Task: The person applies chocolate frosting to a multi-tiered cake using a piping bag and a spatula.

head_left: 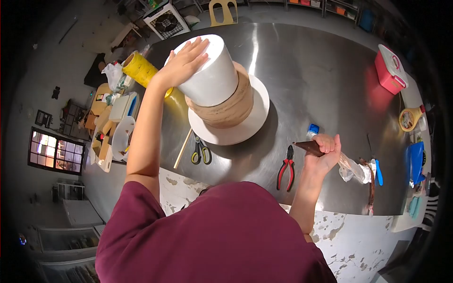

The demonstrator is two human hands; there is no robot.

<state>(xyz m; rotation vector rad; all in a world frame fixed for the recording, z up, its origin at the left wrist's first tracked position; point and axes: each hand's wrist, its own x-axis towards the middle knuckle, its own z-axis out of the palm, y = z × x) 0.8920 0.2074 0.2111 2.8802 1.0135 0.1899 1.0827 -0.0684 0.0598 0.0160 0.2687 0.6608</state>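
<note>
While the left hand (181,63) rests flat on the cake (214,80), the right hand's (323,153) grip holds a chocolate-filled piping bag (342,162)

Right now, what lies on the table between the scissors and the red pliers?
Nothing: in the head view, bare steel table separates the scissors from the pliers.

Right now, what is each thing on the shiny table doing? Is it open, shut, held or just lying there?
Left hand: flat on the white top cake tier.
Brown lower cake tier: stands on the round white board.
Right hand: gripping the chocolate-filled piping bag.
Red-handled pliers: lying flat, untouched.
Yellow-handled scissors: lying flat, untouched.
Pink plastic box: lid shut.
</note>
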